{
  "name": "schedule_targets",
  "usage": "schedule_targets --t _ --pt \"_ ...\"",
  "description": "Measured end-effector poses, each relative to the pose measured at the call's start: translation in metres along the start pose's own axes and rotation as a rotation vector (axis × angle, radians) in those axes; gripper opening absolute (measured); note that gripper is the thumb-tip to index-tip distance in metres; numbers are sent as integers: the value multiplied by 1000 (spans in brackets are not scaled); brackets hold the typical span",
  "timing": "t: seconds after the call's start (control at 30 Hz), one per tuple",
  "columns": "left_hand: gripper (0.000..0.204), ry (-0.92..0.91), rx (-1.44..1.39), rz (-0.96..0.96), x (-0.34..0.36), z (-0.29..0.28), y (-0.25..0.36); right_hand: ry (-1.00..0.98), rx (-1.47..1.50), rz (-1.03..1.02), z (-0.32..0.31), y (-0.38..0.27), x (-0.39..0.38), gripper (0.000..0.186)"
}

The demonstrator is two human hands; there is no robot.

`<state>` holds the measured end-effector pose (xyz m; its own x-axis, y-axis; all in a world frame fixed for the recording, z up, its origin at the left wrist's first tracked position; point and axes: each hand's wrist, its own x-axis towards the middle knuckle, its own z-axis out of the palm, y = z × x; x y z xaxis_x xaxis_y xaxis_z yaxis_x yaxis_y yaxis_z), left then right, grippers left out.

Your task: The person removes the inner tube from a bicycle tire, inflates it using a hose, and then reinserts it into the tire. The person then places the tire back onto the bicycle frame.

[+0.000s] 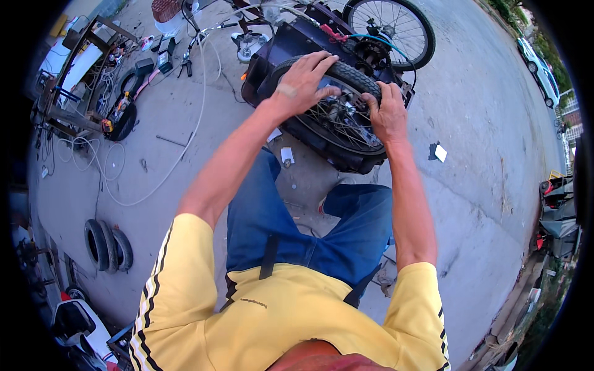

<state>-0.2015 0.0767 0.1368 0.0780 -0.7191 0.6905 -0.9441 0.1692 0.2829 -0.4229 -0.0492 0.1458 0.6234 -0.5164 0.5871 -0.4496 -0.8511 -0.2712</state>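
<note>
A spoked wheel with a black tire is before me on a dark, box-shaped cart body that lies tipped over. My left hand rests across the top of the tire, fingers over the tread and thumb reaching toward the spokes. At the right side of the tire, my right hand grips it, thumb on the near side and fingers over the tread. Spokes and the hub show between my arms. The fingertips of my right hand are partly hidden behind the tire.
A second spoked wheel stands behind the cart body. A pale hose curves over the concrete on the left. Several loose tires are at the lower left. A metal frame with tools and cables stands far left. A white car is far right.
</note>
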Motion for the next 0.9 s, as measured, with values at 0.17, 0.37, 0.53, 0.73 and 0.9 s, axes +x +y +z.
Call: schedule_targets --t 0.17,0.37,0.53,0.73,0.9 --pt "45 -164 -33 93 34 11 -31 91 -12 -45 8 2 7 35" --pt "37 -250 -125 95 48 19 -33 72 -5 47 11 12 6 33" --pt "43 -289 -162 -37 52 22 -44 30 30 83 7 8 13 34" --pt "56 -343 -162 -12 61 19 -33 -37 146 82 -3 24 4 44" --pt "38 -103 0 79 55 35 -20 132 87 156 4 31 -18 58"
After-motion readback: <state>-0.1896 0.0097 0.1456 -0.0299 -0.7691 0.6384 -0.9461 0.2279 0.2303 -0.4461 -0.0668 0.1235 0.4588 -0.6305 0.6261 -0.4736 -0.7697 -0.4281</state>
